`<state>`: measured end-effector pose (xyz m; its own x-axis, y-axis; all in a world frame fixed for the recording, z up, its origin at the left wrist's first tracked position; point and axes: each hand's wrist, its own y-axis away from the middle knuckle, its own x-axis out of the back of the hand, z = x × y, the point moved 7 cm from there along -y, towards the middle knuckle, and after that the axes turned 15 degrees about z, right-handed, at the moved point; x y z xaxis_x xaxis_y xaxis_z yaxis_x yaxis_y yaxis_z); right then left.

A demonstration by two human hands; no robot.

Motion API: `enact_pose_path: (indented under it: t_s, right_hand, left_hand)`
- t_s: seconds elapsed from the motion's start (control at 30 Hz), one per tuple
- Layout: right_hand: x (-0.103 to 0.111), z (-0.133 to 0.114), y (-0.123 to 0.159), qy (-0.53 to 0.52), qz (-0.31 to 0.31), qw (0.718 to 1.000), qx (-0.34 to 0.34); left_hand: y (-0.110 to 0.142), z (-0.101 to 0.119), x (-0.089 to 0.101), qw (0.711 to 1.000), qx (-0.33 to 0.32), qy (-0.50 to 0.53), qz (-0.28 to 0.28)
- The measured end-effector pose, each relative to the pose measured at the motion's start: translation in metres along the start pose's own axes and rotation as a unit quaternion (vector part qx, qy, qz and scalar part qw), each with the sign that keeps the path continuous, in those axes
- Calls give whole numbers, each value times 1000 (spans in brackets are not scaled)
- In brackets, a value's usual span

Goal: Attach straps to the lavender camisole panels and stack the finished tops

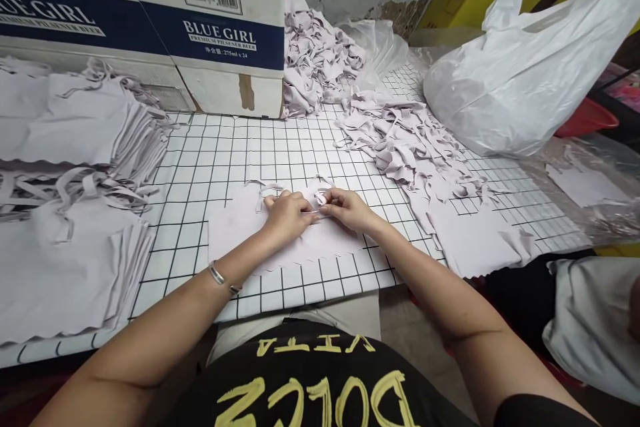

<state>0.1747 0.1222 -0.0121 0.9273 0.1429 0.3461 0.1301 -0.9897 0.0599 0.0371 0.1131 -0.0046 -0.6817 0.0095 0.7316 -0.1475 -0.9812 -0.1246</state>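
The garment (235, 233) is laid flat on the gridded cloth (225, 153), between stacks (75, 267) and a heap (410, 140). Its strap (320, 197) is pinched by the right hand (350, 209); its upper part is gripped by the left hand (287, 217).

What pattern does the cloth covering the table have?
The tablecloth is white with a black-lined grid, seen in the head view.
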Motion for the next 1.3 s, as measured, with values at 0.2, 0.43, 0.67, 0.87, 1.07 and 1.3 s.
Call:
enact_pose_path:
  t_s: [0.2,0.43,0.67,0.87,1.07,1.3]
  right_hand:
    - [-4,-3,2,15,-16,999,24]
    - [-1,-7,1,104,24,991,79]
    - [-5,-5,2,92,-6,992,83]
    - [-4,-6,2,130,58,984,111]
    - [-4,-3,7,103,55,988,98]
    - [-4,1,4,44,70,996,20]
  left_hand:
    - [1,2,-1,999,-30,-24,6]
    - [2,5,-1,999,-38,-25,-1]
    - [0,3,-4,999,-33,-18,-6]
    - [1,5,-3,1000,-20,-7,-16]
    - [1,2,-3,1000,1,10,-12]
    - [3,1,-5,1000,-18,4,-18]
